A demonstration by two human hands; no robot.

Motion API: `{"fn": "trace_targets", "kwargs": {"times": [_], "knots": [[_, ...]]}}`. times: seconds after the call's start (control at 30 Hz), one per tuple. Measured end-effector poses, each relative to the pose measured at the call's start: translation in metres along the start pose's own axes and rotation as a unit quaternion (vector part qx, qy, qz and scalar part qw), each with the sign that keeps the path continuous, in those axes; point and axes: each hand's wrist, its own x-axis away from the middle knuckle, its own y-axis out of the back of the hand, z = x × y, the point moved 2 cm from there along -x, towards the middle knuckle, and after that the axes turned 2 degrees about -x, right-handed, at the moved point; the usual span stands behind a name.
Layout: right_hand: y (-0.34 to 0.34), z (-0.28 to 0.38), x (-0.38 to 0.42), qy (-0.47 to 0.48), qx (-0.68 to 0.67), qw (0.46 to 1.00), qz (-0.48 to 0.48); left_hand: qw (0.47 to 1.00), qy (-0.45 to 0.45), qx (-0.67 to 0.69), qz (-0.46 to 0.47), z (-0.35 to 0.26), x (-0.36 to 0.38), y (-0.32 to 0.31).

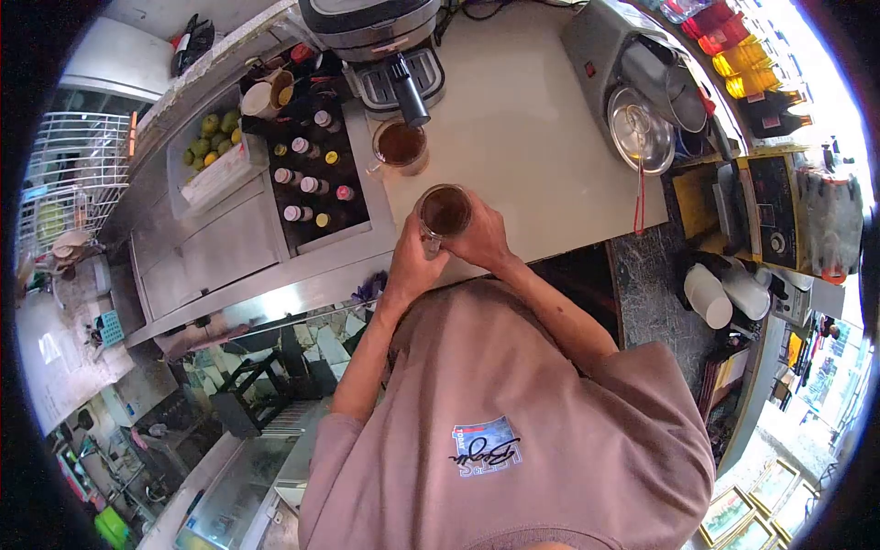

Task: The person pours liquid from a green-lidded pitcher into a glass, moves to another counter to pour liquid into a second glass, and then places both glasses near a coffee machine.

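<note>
Both my hands are closed around a glass mug (445, 211) of dark brown drink at the counter's front edge. My left hand (414, 266) grips it on the handle side, and my right hand (480, 240) wraps round its other side. Just beyond it, a second glass mug (401, 147) with a similar brown drink stands on the counter, its handle pointing left. Behind that mug is a coffee machine (376, 37), with the black handle of its portafilter (409, 92) sticking out toward me.
Left of the mugs, a recessed rack (316, 183) holds several capped bottles, beside a plastic bin (220, 174) of green and yellow fruit. A grey machine (596, 55) with a metal bowl (640, 133) stands at the counter's (532, 119) right end. Coloured bottles (742, 60) line the far right.
</note>
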Motion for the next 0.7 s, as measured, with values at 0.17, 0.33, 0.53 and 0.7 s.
{"fn": "trace_targets", "kwargs": {"times": [0.17, 0.33, 0.53, 0.7], "knots": [[-0.006, 0.001, -0.001, 0.042, -0.012, 0.999, -0.017, 1.000, 0.000, 0.019, 0.004, 0.004, -0.003, 0.008], [-0.012, -0.001, 0.003, 0.039, 0.003, 0.999, -0.019, 0.999, -0.026, 0.029, -0.003, 0.005, -0.003, 0.015], [-0.006, -0.003, 0.004, 0.068, -0.005, 0.997, 0.045, 0.996, 0.030, 0.088, 0.015, 0.013, -0.002, 0.027], [-0.010, -0.020, 0.007, 0.086, -0.019, 0.993, 0.075, 0.997, 0.034, 0.074, -0.004, 0.024, -0.001, 0.031]]}}
